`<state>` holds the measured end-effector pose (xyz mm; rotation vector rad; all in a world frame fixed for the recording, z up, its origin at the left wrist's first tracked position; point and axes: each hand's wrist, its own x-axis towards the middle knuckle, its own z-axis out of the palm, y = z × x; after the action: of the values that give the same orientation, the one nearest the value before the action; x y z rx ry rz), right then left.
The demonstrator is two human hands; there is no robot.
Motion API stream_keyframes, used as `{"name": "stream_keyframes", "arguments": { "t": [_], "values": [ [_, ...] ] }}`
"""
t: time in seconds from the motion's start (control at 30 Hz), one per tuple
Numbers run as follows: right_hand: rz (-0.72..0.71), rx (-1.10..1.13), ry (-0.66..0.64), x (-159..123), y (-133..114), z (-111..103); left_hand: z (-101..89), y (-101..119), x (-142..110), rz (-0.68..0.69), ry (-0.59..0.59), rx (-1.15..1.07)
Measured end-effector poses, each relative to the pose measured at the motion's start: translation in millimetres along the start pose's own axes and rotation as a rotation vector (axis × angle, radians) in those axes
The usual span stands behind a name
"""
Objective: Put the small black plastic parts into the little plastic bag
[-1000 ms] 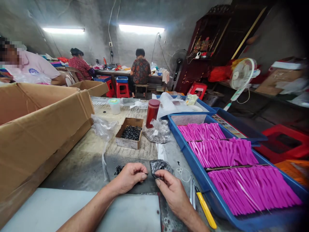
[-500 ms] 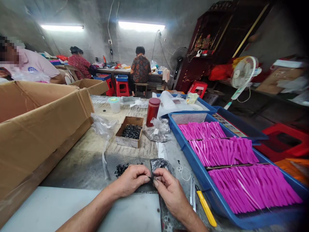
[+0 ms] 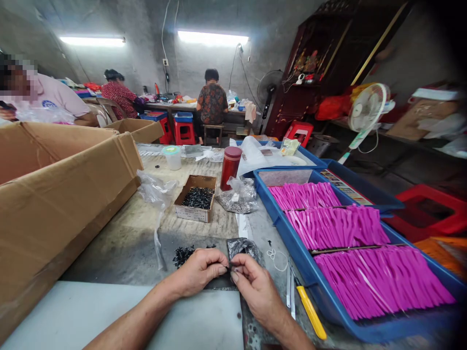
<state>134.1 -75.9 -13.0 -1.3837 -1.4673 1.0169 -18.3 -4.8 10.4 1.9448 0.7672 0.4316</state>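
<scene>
Left hand (image 3: 200,273) and right hand (image 3: 258,288) pinch a tiny black part (image 3: 229,268) between fingertips, toward near edge of table (image 3: 120,257). Mostly hidden by fingers; slipped pinch could lose it among loose black pieces (image 3: 182,256) or by dark bag (image 3: 241,244).

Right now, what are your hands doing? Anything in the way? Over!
Left hand, right hand: pinching small black piece. Black bag close behind right hand, not blocking.

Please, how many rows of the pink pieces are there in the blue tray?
3. In the blue tray, the far row is at the back, the middle row is next, and the near row is closest. Single pieces overlap, so some may be hidden.
</scene>
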Motion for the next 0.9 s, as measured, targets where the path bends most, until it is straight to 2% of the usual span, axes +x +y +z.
{"name": "stream_keyframes", "arguments": {
  "t": [0.67,0.9],
  "values": [
    [-0.028,0.033,0.009,-0.7,-0.5,0.2,1.6,-1.5,-0.1,-0.033,-0.051,-0.139],
    [-0.029,0.033,-0.046,-0.4,-4.2,-2.7,2.2,-0.6,-0.8,-0.027,-0.072,-0.104]
  ]
}}
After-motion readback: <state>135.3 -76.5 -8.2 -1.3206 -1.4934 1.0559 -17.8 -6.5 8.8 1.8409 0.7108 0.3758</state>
